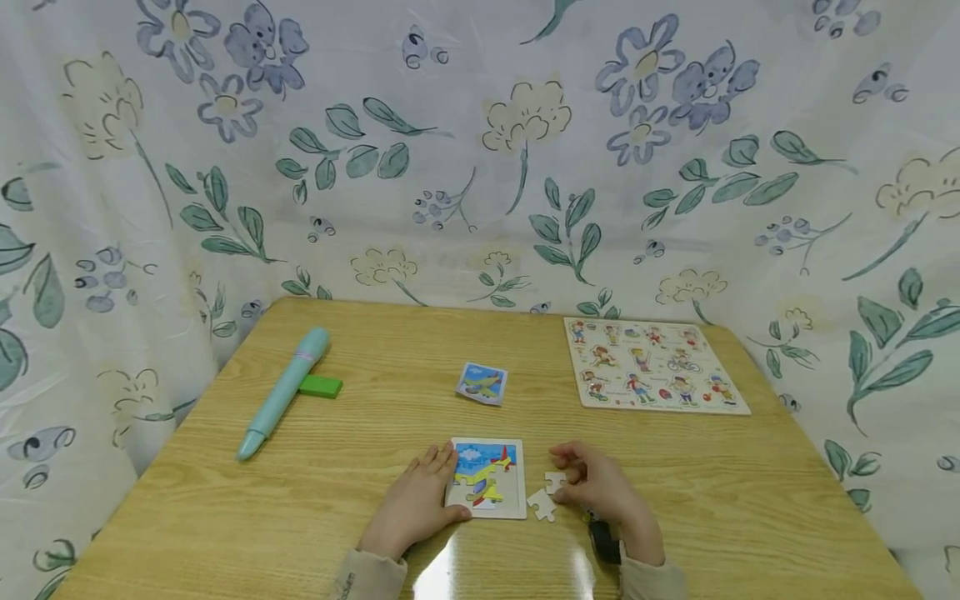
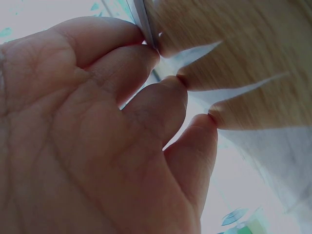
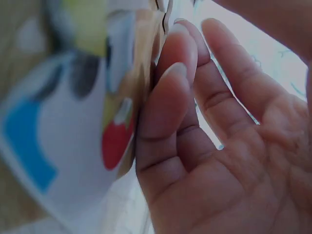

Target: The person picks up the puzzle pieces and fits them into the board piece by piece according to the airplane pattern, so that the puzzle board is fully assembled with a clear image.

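A small square puzzle board [image 1: 512, 505] with a partly filled airplane picture lies at the front middle of the table. My left hand [image 1: 422, 504] rests along its left side in the head view, fingers extended on the edge and thumb at the lower left corner. In the left wrist view the fingertips [image 2: 200, 134] touch the wood tabletop. To the board's right, my right hand [image 1: 603, 492] pinches a pale puzzle piece [image 1: 554, 482] between thumb and fingers. Another pale piece [image 1: 542, 504] lies just beside it. The right wrist view shows bent fingers [image 3: 163, 107] beside blurred printed wood.
Behind the board lies a small airplane picture card [image 1: 483, 384]. A larger illustrated board [image 1: 648, 367] sits at the back right. On the left are a turquoise pen-shaped object [image 1: 288, 387] and a green block [image 1: 321, 386]. A floral curtain [image 1: 465, 167] hangs behind the wooden table [image 1: 360, 433].
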`<state>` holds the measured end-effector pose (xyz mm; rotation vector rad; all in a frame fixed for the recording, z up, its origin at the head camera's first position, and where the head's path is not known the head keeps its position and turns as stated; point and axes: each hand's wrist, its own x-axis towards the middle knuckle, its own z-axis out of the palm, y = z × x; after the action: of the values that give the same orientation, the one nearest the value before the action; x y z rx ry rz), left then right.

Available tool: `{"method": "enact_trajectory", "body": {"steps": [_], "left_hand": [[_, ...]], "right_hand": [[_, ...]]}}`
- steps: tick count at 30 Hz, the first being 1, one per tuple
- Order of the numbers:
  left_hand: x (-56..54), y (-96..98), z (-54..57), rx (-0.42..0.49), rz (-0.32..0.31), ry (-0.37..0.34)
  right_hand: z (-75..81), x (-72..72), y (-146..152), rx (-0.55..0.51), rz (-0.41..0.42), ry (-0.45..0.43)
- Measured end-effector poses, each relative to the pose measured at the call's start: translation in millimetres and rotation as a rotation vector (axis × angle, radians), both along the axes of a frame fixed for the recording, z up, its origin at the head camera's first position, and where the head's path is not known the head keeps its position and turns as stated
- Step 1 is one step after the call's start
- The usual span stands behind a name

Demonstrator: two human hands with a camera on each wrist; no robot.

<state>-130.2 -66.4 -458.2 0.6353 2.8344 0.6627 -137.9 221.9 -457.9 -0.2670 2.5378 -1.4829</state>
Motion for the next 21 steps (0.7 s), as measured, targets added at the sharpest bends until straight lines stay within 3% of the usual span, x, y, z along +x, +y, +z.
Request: {"method": "enact_trajectory", "body": {"steps": [3,6,10,16,21], "left_hand": [[0.2,0.0,-0.5,0.002,0.0,0.005],[0.2,0.2,-1.5,-0.001,-0.001,0.009],[0.2,0.0,-2.3,0.003,0.0,0.009],[-0.4,0.5,-1.9,0.01,0.0,0.001],[-0.2,0.5,-1.6,0.013,-0.001,-0.001]], "right_hand": [[-1.7,-1.6,1.1,0.023,0.052,0.032],[-3.2,-2.6,0.6,0.06,0.052,0.06],[-3.8,-1.9,-0.9,0.093,0.006,0.046],[-0.9,2.1,-1.3,0.024,-0.111,-0.04],[2.5,1.4,1.6,-0.019,-0.109,0.0]]}}
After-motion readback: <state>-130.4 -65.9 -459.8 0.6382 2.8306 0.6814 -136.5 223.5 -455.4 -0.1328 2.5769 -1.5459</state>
